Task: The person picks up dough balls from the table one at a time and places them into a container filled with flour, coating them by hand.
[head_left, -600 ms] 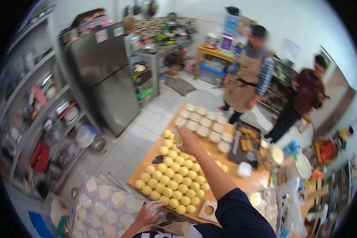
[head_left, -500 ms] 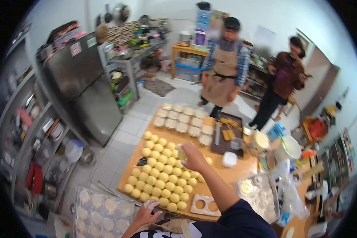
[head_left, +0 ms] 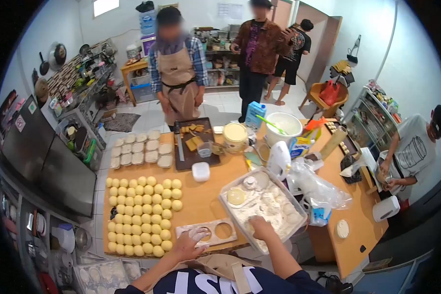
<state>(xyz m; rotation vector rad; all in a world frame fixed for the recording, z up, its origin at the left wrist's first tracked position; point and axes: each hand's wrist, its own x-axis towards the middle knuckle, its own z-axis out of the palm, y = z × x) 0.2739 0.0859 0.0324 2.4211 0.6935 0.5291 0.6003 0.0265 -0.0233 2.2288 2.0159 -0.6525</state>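
Shirt (head_left: pixel 201 281) lettered "ST"; left grip (head_left: pixel 189 245) spread over board (head_left: pixel 212 232); right grip (head_left: pixel 262 229) in flour (head_left: pixel 243 211), unclear.

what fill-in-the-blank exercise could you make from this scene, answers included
The wearer's ____ hand is in the flour tub.
The balls in rows are ____ in colour.
The utensil slanting into the white bucket is ____ in colour.
Holes in the board by the left hand are ____ in shape.
Missing words: right; yellow; green; round.
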